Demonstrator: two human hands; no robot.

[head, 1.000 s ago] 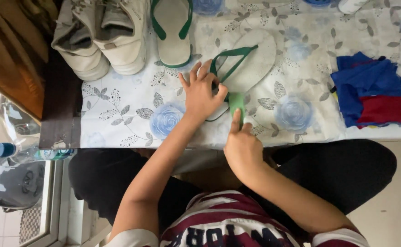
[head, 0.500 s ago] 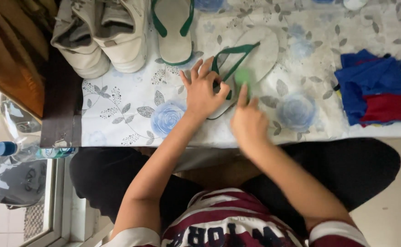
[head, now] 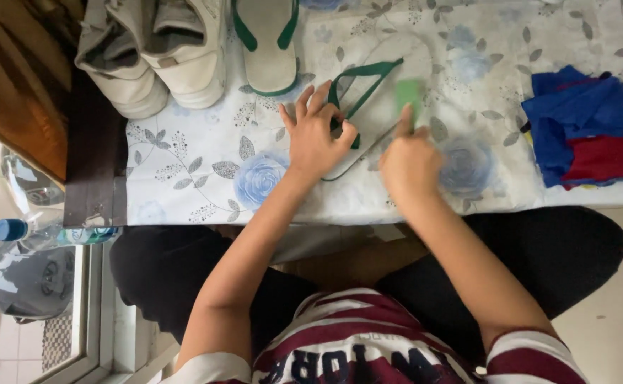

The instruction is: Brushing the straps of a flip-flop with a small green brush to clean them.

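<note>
flip-flops: 2 | sneakers: 2 | left hand spread flat on one | right hand clutching green sponge

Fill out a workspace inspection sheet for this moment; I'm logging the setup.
Surface: table under a floral cloth.
Job's things: white flip-flop with green straps, pinned by left hand; right hand presses a green pad on its sole.
Clutter: second flip-flop, white sneakers, folded blue and red cloths.
Grippers: both hands busy.
Cables: nothing seen.
Surroundings: blue-capped bottle beside the table, tiled floor.
</note>
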